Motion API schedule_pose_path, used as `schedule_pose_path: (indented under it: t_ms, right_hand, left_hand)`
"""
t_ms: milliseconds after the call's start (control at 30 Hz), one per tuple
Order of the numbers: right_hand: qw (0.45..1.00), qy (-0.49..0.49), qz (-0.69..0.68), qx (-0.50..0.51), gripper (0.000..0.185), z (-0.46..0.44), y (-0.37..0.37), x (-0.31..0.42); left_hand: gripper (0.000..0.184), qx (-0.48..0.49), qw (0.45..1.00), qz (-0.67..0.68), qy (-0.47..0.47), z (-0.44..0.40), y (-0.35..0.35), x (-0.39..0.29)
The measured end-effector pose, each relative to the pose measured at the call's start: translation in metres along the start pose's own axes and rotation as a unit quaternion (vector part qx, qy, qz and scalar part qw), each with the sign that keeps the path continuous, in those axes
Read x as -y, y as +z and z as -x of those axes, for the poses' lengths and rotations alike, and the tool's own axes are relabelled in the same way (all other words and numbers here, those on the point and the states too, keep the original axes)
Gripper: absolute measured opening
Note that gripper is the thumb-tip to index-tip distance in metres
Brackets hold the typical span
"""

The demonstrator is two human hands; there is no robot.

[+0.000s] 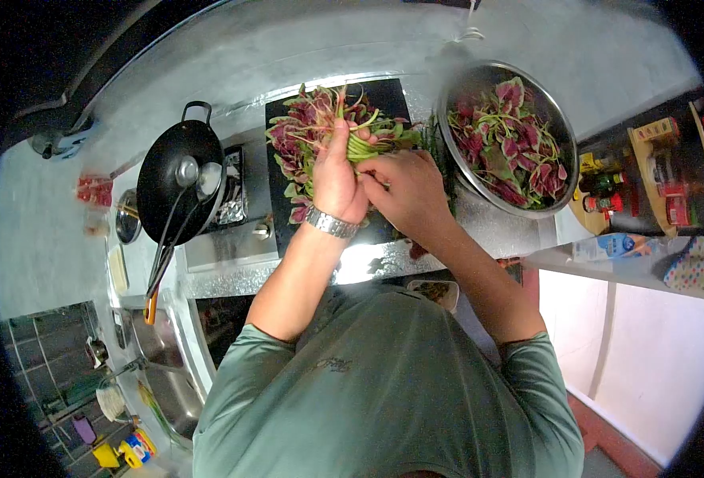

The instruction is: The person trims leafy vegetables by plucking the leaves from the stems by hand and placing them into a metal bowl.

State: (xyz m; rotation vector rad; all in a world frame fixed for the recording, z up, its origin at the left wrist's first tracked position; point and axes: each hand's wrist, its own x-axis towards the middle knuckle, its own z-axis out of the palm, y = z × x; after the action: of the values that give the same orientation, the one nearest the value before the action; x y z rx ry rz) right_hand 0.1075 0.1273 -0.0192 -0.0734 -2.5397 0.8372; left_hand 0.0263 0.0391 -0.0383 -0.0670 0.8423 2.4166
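My left hand [342, 179], with a metal watch [332, 222] at the wrist, is closed around a bunch of green stems [360, 149]. Thin roots and leaves stick out past its fingers. Against the same bunch, my right hand [406, 187] has its fingers curled in a pinch on the stems; its fingertips are partly hidden. Beneath both hands, red-and-green amaranth leaves [298, 131] are heaped on a black board [392, 94]. To the right stands a steel bowl [567, 151] holding more amaranth [511, 147].
A black wok [156, 171] with two long-handled utensils [168, 239] sits on the stove at left. A sink [168, 342] lies at lower left. Shelves with jars and bottles [603, 185] stand at right. A small container [434, 293] is near my body.
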Motion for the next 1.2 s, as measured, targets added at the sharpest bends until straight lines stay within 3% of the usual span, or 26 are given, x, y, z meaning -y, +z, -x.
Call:
schedule_pose_path:
  t_ms: [100, 167, 200, 267, 367, 500, 567, 600, 667, 700, 767, 800, 867, 900, 967, 1000, 1067, 1100, 1133, 1167, 1200]
  right_hand:
    - [1.0, -0.008, 0.022, -0.014, 0.02, -0.003, 0.001, -0.003]
    - [0.987, 0.103, -0.09, 0.085, 0.022, -0.003, -0.002, -0.008]
    - [0.987, 0.103, -0.09, 0.086, 0.022, -0.004, -0.004, -0.012]
    - [0.911, 0.219, -0.291, 0.193, 0.019, -0.009, -0.011, -0.023]
    - [0.874, 0.231, -0.369, 0.217, 0.022, -0.011, -0.017, -0.031]
    - [0.87, 0.265, -0.365, 0.197, 0.02, -0.006, -0.015, -0.027]
    - [0.977, 0.091, -0.126, 0.145, 0.015, -0.004, -0.011, -0.023]
    - [0.977, 0.093, -0.125, 0.143, 0.015, -0.003, -0.009, -0.022]
    - [0.995, 0.008, 0.092, 0.033, 0.012, -0.001, -0.002, -0.02]
    - [0.995, 0.009, 0.093, 0.03, 0.012, -0.001, 0.0, -0.018]
    - [0.991, 0.109, -0.05, -0.065, 0.01, 0.0, 0.005, -0.014]
    - [0.99, 0.111, -0.05, -0.066, 0.01, 0.004, 0.01, -0.015]
    - [0.93, 0.192, -0.291, -0.118, 0.009, 0.012, 0.022, -0.022]
    - [0.929, 0.192, -0.291, -0.121, 0.009, 0.015, 0.021, -0.025]
    - [0.809, 0.294, -0.496, -0.117, 0.01, 0.023, 0.012, -0.035]
    - [0.808, 0.293, -0.497, -0.121, 0.01, 0.026, 0.001, -0.039]
    - [0.908, 0.218, -0.333, -0.133, 0.011, 0.03, -0.036, -0.047]
    - [0.944, 0.198, -0.207, -0.164, 0.01, 0.03, -0.057, -0.052]
    - [0.974, 0.12, -0.049, -0.184, 0.009, 0.032, -0.074, -0.072]
    - [0.967, 0.043, 0.087, -0.234, 0.008, 0.03, -0.087, -0.091]
    - [0.961, 0.051, 0.15, -0.228, 0.007, 0.03, -0.102, -0.102]
  left_hand:
    - [0.02, -0.009, 1.0, -0.012, 0.002, 0.0, 0.002, 0.0]
    - [0.02, -0.022, 0.999, -0.023, 0.0, 0.0, 0.002, -0.001]
    - [0.02, -0.023, 0.999, -0.027, -0.011, 0.0, 0.002, -0.002]
    - [0.02, -0.026, 0.999, -0.031, -0.021, 0.0, 0.0, -0.003]
    - [0.02, -0.01, 0.999, -0.027, -0.042, -0.002, -0.004, -0.003]
    - [0.02, -0.035, 0.998, -0.033, -0.033, -0.005, -0.004, 0.001]
    - [0.021, -0.04, 0.998, -0.03, -0.024, -0.006, -0.003, 0.004]
    - [0.021, -0.051, 0.998, -0.023, -0.026, -0.006, -0.003, 0.007]
    - [0.022, -0.059, 0.998, -0.017, -0.028, -0.007, -0.004, 0.011]
    - [0.02, -0.066, 0.997, 0.021, -0.024, -0.008, -0.005, 0.013]
    - [0.019, -0.07, 0.995, 0.068, -0.015, -0.011, -0.008, 0.014]
    - [0.019, -0.069, 0.995, 0.067, -0.016, -0.009, -0.003, 0.012]
    - [0.018, -0.069, 0.992, 0.097, -0.038, -0.004, 0.007, 0.007]
    - [0.018, -0.067, 0.992, 0.095, -0.039, -0.007, 0.005, 0.008]
    - [0.018, -0.076, 0.991, 0.107, 0.012, -0.017, -0.009, 0.008]
    - [0.02, -0.065, 0.991, 0.113, 0.005, -0.02, -0.016, 0.005]
    - [0.021, -0.046, 0.992, 0.12, -0.008, -0.012, -0.005, -0.007]
    - [0.021, -0.047, 0.992, 0.119, -0.008, -0.011, -0.007, -0.01]
    - [0.02, -0.028, 0.991, 0.131, -0.014, -0.01, -0.009, -0.012]
    - [0.019, -0.008, 0.989, 0.144, -0.019, -0.009, -0.01, -0.013]
    - [0.019, -0.007, 0.989, 0.144, -0.018, -0.009, -0.01, -0.014]
